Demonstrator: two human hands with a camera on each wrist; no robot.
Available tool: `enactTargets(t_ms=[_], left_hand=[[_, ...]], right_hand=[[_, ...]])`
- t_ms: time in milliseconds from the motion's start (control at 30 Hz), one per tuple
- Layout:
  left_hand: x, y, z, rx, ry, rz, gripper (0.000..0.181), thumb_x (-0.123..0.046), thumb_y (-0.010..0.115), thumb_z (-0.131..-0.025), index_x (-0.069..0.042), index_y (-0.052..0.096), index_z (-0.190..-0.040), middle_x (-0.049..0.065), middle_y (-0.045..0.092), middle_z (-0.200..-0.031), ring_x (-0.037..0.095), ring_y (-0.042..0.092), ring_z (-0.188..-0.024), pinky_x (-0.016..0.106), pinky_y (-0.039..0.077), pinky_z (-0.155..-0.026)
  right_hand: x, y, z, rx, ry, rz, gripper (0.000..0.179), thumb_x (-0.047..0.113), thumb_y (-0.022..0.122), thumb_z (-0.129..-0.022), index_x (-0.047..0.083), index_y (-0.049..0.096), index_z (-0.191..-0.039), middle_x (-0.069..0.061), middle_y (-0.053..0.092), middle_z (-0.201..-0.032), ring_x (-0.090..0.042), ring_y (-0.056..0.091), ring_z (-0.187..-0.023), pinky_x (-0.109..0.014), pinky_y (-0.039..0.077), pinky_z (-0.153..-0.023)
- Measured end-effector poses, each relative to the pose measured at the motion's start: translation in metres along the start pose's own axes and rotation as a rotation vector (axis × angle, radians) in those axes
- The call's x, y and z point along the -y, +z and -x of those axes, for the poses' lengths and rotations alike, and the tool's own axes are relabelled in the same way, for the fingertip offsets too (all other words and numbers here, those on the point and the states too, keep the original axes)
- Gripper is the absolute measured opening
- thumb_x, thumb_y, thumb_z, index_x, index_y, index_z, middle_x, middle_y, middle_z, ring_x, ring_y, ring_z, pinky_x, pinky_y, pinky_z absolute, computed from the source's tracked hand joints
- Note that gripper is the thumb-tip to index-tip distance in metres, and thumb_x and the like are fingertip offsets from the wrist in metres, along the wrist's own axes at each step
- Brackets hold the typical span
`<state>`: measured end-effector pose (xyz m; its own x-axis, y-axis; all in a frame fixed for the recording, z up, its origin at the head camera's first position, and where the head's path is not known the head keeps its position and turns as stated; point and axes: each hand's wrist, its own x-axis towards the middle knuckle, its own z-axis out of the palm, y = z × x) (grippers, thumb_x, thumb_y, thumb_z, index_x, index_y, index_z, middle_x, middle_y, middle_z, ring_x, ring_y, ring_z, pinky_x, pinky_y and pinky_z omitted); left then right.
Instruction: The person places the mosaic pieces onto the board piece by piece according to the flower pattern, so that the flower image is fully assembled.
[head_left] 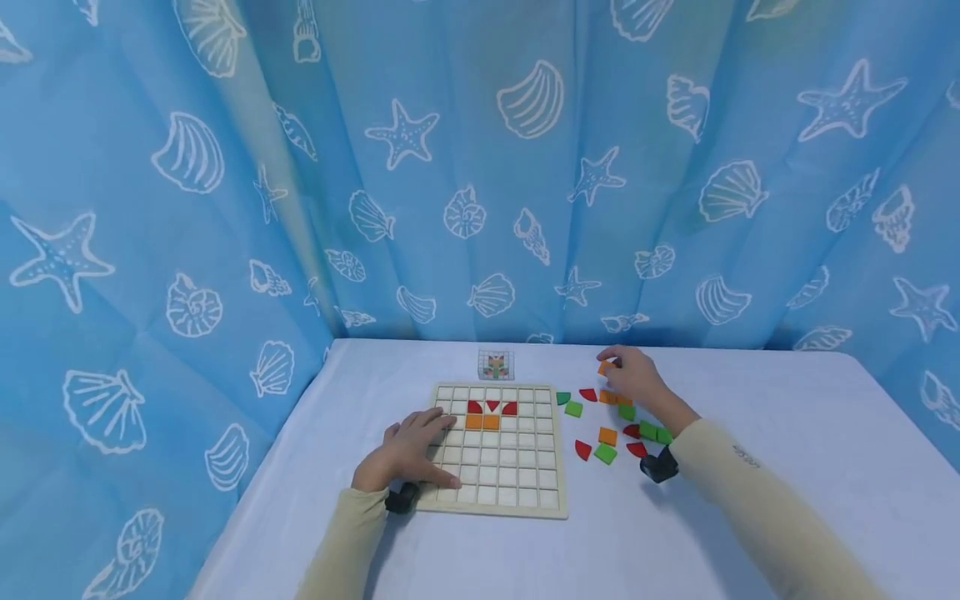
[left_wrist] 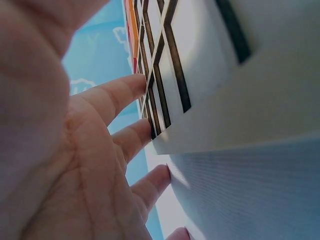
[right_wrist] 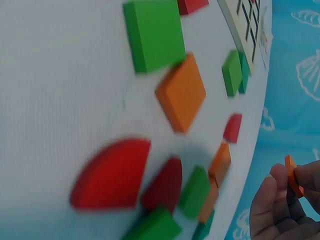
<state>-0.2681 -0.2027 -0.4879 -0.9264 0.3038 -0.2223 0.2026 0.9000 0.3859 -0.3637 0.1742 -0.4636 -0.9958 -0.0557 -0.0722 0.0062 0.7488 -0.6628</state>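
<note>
My left hand (head_left: 408,450) lies with spread fingers over the left edge of a pale gridded board (head_left: 528,458). In the left wrist view, its fingertips (left_wrist: 135,85) touch the board's edge and the cloth beside it. The board carries two orange square tiles (head_left: 491,422) under a row of red pieces (head_left: 510,408), the middle one a triangle. Right of the board, my right hand (head_left: 637,379) pinches an orange square tile (right_wrist: 293,175) between thumb and fingers, raised above the loose pieces.
Loose green squares (head_left: 605,453), red quarter-rounds (head_left: 582,450) and orange squares (head_left: 607,436) lie scattered right of the board. Behind the board is a small card (head_left: 496,365) with a coloured pattern. A blue shell-print curtain (head_left: 465,250) hangs behind the white-covered table (head_left: 787,433).
</note>
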Motion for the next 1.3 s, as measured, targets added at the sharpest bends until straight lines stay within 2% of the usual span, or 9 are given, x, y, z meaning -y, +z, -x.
enactTargets(t_ms=[100, 200, 267, 367, 500, 600, 833, 1067, 1300], left_hand=[[0.0, 0.013, 0.007, 0.028, 0.007, 0.013, 0.103, -0.059, 0.085, -0.066, -0.019, 0.041, -0.15, 0.01, 0.032, -0.159, 0.035, 0.026, -0.146, 0.069, 0.02, -0.113], [-0.002, 0.017, 0.009, 0.038, 0.008, 0.018, 0.103, -0.059, 0.085, -0.065, -0.02, 0.041, -0.15, 0.01, 0.032, -0.159, 0.034, 0.026, -0.146, 0.069, 0.019, -0.113], [-0.003, 0.016, 0.009, 0.015, 0.016, 0.017, 0.102, -0.059, 0.086, -0.065, -0.019, 0.042, -0.149, 0.01, 0.033, -0.158, 0.035, 0.027, -0.145, 0.069, 0.02, -0.112], [-0.003, 0.013, 0.008, -0.009, 0.013, 0.004, 0.102, -0.058, 0.086, -0.065, -0.021, 0.042, -0.149, 0.009, 0.033, -0.159, 0.035, 0.027, -0.146, 0.069, 0.021, -0.112], [-0.001, 0.013, 0.008, -0.002, -0.005, 0.006, 0.103, -0.06, 0.086, -0.064, -0.022, 0.042, -0.149, 0.008, 0.033, -0.159, 0.035, 0.028, -0.146, 0.068, 0.022, -0.112], [-0.002, 0.012, 0.008, 0.004, -0.004, 0.016, 0.104, -0.06, 0.086, -0.064, -0.022, 0.041, -0.15, 0.009, 0.033, -0.159, 0.036, 0.027, -0.146, 0.068, 0.021, -0.112], [-0.001, 0.0, 0.004, -0.017, -0.019, 0.001, 0.102, -0.058, 0.086, -0.065, -0.023, 0.041, -0.15, 0.008, 0.031, -0.16, 0.035, 0.025, -0.147, 0.068, 0.02, -0.114], [0.0, -0.006, 0.0, -0.017, -0.011, 0.007, 0.102, -0.057, 0.087, -0.065, -0.022, 0.041, -0.15, 0.008, 0.031, -0.16, 0.034, 0.026, -0.147, 0.067, 0.02, -0.114], [-0.001, -0.005, -0.004, -0.016, -0.005, 0.002, 0.102, -0.059, 0.086, -0.065, -0.024, 0.041, -0.149, 0.008, 0.031, -0.16, 0.033, 0.026, -0.147, 0.067, 0.019, -0.114]], right_hand=[[-0.007, 0.017, 0.011, 0.033, 0.012, 0.002, 0.033, 0.008, 0.051, -0.098, 0.002, 0.058, -0.13, -0.017, 0.062, -0.108, -0.022, 0.056, -0.078, -0.026, 0.052, -0.066], [-0.008, 0.027, 0.017, 0.051, 0.026, -0.011, 0.033, 0.008, 0.053, -0.097, 0.003, 0.059, -0.128, -0.016, 0.062, -0.102, -0.02, 0.055, -0.071, -0.025, 0.051, -0.062], [-0.004, 0.03, 0.017, 0.043, 0.018, -0.022, 0.033, 0.007, 0.053, -0.096, 0.003, 0.06, -0.128, -0.016, 0.062, -0.101, -0.02, 0.056, -0.069, -0.025, 0.051, -0.061], [0.007, 0.032, 0.014, 0.032, -0.013, -0.022, 0.033, 0.007, 0.054, -0.094, 0.003, 0.061, -0.126, -0.018, 0.062, -0.107, -0.023, 0.056, -0.075, -0.026, 0.051, -0.063], [0.018, 0.04, 0.013, 0.062, -0.027, -0.006, 0.033, 0.007, 0.055, -0.094, 0.005, 0.062, -0.126, -0.02, 0.061, -0.121, -0.026, 0.056, -0.093, -0.03, 0.055, -0.074], [0.023, 0.046, 0.012, 0.069, -0.035, 0.014, 0.032, 0.008, 0.055, -0.095, 0.007, 0.063, -0.126, -0.019, 0.061, -0.123, -0.027, 0.055, -0.097, -0.034, 0.054, -0.08], [0.038, 0.063, 0.007, 0.037, -0.071, -0.033, 0.031, 0.013, 0.059, -0.095, 0.006, 0.061, -0.125, -0.015, 0.065, -0.109, -0.024, 0.057, -0.09, -0.037, 0.053, -0.079], [0.057, 0.076, 0.01, -0.018, -0.118, -0.123, 0.019, 0.012, 0.066, -0.092, 0.006, 0.064, -0.109, -0.01, 0.066, -0.101, -0.021, 0.059, -0.091, -0.034, 0.053, -0.077], [0.068, 0.088, 0.018, 0.059, -0.122, -0.136, 0.016, 0.014, 0.072, -0.089, 0.01, 0.069, -0.104, -0.004, 0.067, -0.098, -0.017, 0.059, -0.088, -0.032, 0.053, -0.08]])
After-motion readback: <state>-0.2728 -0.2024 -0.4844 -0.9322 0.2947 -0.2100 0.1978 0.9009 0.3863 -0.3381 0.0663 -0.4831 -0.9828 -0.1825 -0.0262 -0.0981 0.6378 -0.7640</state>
